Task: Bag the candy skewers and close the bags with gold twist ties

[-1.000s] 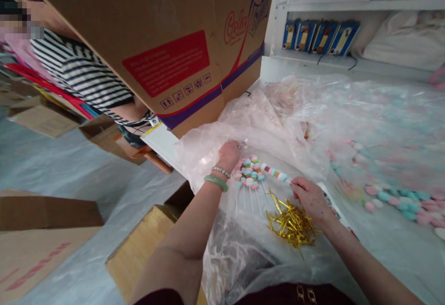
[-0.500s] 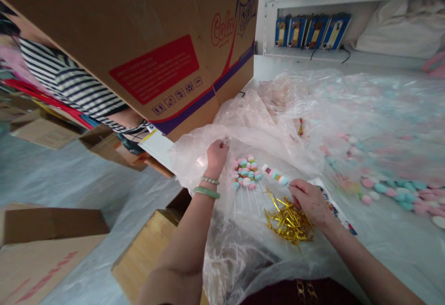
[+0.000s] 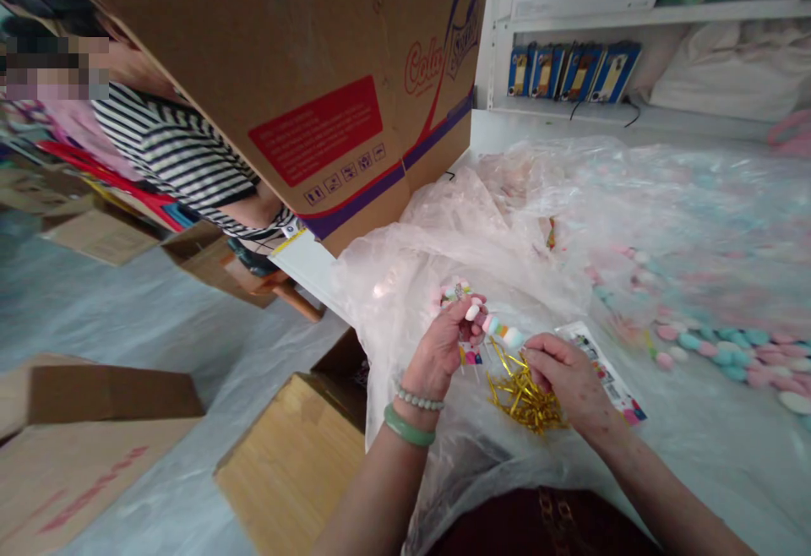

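My left hand (image 3: 443, 345), with a green bangle and a bead bracelet at the wrist, is closed around the top of a pastel marshmallow skewer (image 3: 500, 329), its fingers curled over a small clear wrapper. My right hand (image 3: 561, 374) is closed in a pinch at the other end of that skewer, just above a heap of gold twist ties (image 3: 523, 395). A bundle of more pastel skewers (image 3: 453, 292) lies partly hidden behind my left hand. All of this rests on crumpled clear plastic sheeting (image 3: 507, 226).
A big cardboard Cola box (image 3: 304, 74) looms at upper left. A person in a striped shirt (image 3: 183, 159) sits beyond it. Loose pastel marshmallows (image 3: 715, 345) lie under plastic at right. A printed card (image 3: 601, 370) lies by my right hand. Cardboard boxes (image 3: 297, 455) stand below left; shelves (image 3: 608, 66) behind.
My left hand has left the plastic at the back and come down and right to grip the skewer's top. My right hand has stayed at the skewer's end above the twist ties.
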`<state>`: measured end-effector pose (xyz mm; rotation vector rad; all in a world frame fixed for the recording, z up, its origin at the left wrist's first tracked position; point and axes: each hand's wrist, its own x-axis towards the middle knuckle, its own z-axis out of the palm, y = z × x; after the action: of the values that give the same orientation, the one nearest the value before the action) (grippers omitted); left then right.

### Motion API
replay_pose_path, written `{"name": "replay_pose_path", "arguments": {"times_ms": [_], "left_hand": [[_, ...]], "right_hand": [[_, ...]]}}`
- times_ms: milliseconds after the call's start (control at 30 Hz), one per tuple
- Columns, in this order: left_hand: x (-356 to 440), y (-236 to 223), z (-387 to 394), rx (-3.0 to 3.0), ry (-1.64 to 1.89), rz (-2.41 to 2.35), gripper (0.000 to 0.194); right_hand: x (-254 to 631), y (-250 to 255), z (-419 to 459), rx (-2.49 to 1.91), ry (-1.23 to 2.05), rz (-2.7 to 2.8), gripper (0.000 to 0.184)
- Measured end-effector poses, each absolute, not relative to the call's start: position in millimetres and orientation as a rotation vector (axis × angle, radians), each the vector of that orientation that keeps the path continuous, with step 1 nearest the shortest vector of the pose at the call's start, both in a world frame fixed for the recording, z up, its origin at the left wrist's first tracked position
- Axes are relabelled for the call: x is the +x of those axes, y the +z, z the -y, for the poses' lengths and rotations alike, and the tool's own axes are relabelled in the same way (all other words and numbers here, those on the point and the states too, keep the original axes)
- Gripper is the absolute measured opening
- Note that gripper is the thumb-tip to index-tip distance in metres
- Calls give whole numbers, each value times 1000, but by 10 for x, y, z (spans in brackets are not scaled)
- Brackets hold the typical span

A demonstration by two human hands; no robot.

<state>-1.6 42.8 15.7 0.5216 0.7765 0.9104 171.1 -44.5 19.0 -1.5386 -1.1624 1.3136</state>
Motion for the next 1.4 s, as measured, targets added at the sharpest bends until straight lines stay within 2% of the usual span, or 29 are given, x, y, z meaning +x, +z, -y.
{"name": "replay_pose_path", "arguments": {"times_ms": [267, 600, 1067, 1400], "left_hand": [[-87, 55, -424, 406, 967, -887, 30], [62, 64, -273, 570, 1072, -1019, 35], [213, -91, -265, 593, 1087, -1097, 36], [322, -119, -204, 656, 1103, -1192, 16]], "right_hand": [[1684, 270, 505, -1626, 1224, 1176, 22], [1710, 31, 498, -1670, 1267, 1226, 21], [1772, -22, 517, -1717, 1201, 1303, 18], [1694, -94, 543, -1775, 1180, 1289, 21]]}}
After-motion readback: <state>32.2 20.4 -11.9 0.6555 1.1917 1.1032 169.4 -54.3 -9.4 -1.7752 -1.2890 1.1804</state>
